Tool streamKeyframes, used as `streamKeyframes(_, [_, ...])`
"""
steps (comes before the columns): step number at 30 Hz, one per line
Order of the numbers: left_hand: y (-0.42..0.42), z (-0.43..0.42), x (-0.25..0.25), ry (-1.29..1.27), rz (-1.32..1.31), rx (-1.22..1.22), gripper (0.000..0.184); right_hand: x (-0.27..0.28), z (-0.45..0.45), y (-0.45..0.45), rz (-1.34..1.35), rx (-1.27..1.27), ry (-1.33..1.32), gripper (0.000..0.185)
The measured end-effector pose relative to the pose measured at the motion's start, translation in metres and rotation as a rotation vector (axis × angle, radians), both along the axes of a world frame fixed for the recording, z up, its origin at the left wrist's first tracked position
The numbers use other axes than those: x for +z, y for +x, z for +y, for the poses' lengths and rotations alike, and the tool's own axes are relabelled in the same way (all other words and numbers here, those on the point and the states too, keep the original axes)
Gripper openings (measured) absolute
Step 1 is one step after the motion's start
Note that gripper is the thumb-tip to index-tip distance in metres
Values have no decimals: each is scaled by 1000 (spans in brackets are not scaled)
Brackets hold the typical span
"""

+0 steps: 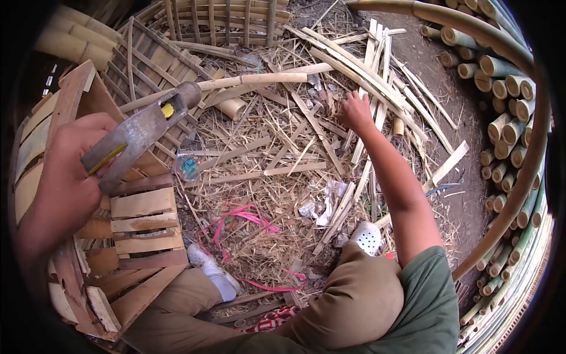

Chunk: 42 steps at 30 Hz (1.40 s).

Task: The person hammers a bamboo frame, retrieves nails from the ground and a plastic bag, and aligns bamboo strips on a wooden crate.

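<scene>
At the left, my left hand (73,168) is wrapped round a worn metal tool (138,133) with yellow showing in it, its rounded end pointing up and right. My right hand (355,111) reaches out at the upper middle, bent down at the left edge of a pile of split bamboo strips (377,76). Its fingers are partly hidden, and I cannot make out whether they hold anything. A short bamboo piece (231,108) lies on the ground between the two hands.
Slatted wooden crate (144,224) at the left; woven bamboo frames (224,23) at the top. Stacked bamboo poles (507,130) and a curved pole (530,159) stand at the right. Shavings, pink ribbon (247,215) and plastic scraps litter the ground around my shoes (367,238).
</scene>
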<state>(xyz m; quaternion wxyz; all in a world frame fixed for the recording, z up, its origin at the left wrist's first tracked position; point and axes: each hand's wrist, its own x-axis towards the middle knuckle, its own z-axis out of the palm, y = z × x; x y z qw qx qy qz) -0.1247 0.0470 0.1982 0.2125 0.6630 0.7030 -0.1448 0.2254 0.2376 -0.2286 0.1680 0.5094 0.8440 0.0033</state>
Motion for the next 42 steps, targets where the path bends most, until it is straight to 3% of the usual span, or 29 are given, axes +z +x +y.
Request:
streamKeyframes(1, [0, 0, 0, 3, 12, -8, 34, -11, 0, 3, -3, 1, 0, 44])
streamKeyframes(3, [-1, 0, -1, 7, 23, -15, 34, -46, 3, 11, 356, 404, 325, 52])
streamKeyframes(4, [-3, 0, -2, 23, 2, -26, 33, -43, 0, 8, 356, 405, 325, 52])
streamKeyframes(6, [-2, 1, -1, 38, -18, -36, 32, -38, -12, -1, 282, 327, 111, 60])
streamKeyframes(7, [3, 5, 2, -17, -8, -32, 30, -42, -15, -3, 413, 276, 112, 49])
streamKeyframes(10, [4, 3, 0, -12, -24, -29, 26, -26, -19, -3, 363, 227, -76, 35])
streamKeyframes(13, [3, 1, -1, 55, -56, -50, 25, -39, -33, -4, 488, 161, 36, 24])
streamKeyframes(21, [0, -2, -5, 45, -6, -86, 32, -34, -24, -8, 492, 121, -84, 23])
streamKeyframes(23, [7, -3, -12, 271, -151, -161, 9, -37, -24, -14, 497, 45, -114, 18])
streamKeyframes(25, [9, -4, -14, 351, -197, -190, 6, -37, -26, -19, 619, -49, -22, 13])
streamKeyframes(30, [8, -2, -9, 347, -173, -210, 6, -36, -19, -19, 485, 185, 53, 13])
streamKeyframes(33, [1, 0, 1, -14, 2, -14, 36, -42, -11, -21, 379, 258, 58, 14])
streamKeyframes(42, [1, -2, 0, 7, 10, 15, 36, -37, 0, -28, 285, 347, -41, 18])
